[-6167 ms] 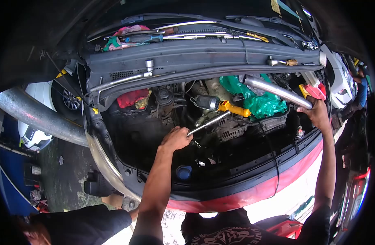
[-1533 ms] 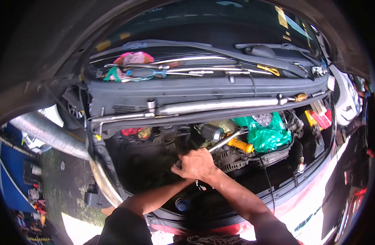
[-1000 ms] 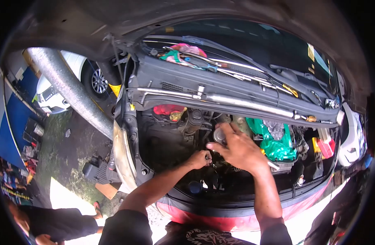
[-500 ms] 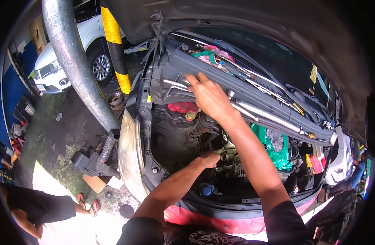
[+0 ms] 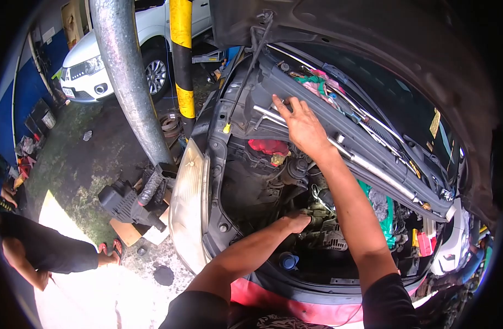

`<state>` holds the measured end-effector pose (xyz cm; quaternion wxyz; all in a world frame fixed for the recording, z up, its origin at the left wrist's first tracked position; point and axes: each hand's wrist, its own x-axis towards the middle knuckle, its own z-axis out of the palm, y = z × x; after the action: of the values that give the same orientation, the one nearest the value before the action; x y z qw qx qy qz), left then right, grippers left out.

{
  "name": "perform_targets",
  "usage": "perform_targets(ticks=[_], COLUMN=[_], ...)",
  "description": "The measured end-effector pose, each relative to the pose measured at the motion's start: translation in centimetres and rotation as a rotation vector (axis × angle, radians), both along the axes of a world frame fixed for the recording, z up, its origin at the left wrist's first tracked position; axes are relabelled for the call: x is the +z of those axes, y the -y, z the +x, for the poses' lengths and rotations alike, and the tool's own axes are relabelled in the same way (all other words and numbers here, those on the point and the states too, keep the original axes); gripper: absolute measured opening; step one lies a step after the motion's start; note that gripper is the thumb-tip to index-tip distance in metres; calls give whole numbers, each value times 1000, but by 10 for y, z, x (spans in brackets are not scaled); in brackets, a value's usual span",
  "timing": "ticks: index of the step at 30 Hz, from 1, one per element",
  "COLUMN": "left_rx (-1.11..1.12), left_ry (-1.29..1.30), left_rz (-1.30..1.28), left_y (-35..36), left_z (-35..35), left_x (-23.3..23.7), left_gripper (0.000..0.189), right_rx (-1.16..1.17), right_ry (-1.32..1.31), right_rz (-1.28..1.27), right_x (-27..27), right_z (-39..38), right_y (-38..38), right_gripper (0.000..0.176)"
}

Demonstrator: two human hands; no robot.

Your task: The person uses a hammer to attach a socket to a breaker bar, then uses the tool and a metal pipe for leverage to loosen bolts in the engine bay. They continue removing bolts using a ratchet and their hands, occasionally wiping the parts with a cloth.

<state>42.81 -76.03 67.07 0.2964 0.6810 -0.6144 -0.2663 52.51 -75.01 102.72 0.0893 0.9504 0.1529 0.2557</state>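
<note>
My right hand [image 5: 304, 125] rests over the plastic cowl [image 5: 273, 82] below the windscreen, fingers apart, beside metal bar-shaped tools [image 5: 269, 114] lying there. A long chrome bar [image 5: 372, 169] lies along the cowl, close to my right wrist. Down in the engine bay, my left hand [image 5: 296, 221] is closed next to a metal engine part [image 5: 317, 215]; whatever its fingers grip is hidden. A ribbed alternator-like housing [image 5: 332, 236] sits just right of it. Red cloth [image 5: 269, 147] lies at the bay's far side.
The raised bonnet [image 5: 394, 27] hangs overhead. Green plastic [image 5: 391, 219] and a red-and-yellow box [image 5: 425, 243] lie at the bay's right. A headlight [image 5: 188, 203] edges the left. Beyond stand a metal post [image 5: 122, 77], a striped pole [image 5: 182, 55] and a person [image 5: 48, 241].
The view has shifted, so the car sits further right. My right hand's fingers have spread, with the index finger stretched out. My left hand stays by the engine part.
</note>
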Motion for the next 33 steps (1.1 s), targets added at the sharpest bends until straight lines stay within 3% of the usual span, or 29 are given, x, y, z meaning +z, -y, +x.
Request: perform_targets(ticks=[4,6,11,14,21,24,28,30,33], left_rx=[39,26,-6,55,50,74,64,76,-14], left_ry=[37,62,61,283,285,260,463,721,867], left_rz=[-254,-244,50,51,123,302,223,-80,-144], left_y=[-14,-19,-5,-28,-35,-47,-43,-48,-55], left_z=[-6,-4,-7,-11,-12,-17,-27,-31,-40], left_x=[7,15,19,62,77,136,109,73,80], left_gripper=[22,24,15,18,25,29,20,4,1], right_rx=[-63,-143,-187,-182,-234,-266,-391,-453,-552], right_ry=[40,3,125,146,176,169,215,216,98], right_rz=[-66,-90,-140,-96,28,32,190,325,571], right_x=[-4,1,-1,1,0,-3,-12,-23,-56], right_z=[-13,-23,-42,-61,-131,-164,-220,-258,-336], right_y=[-1,-1,10,19,42,58,82,87,80], right_gripper=[67,67,66,66,63,66,66,66,49])
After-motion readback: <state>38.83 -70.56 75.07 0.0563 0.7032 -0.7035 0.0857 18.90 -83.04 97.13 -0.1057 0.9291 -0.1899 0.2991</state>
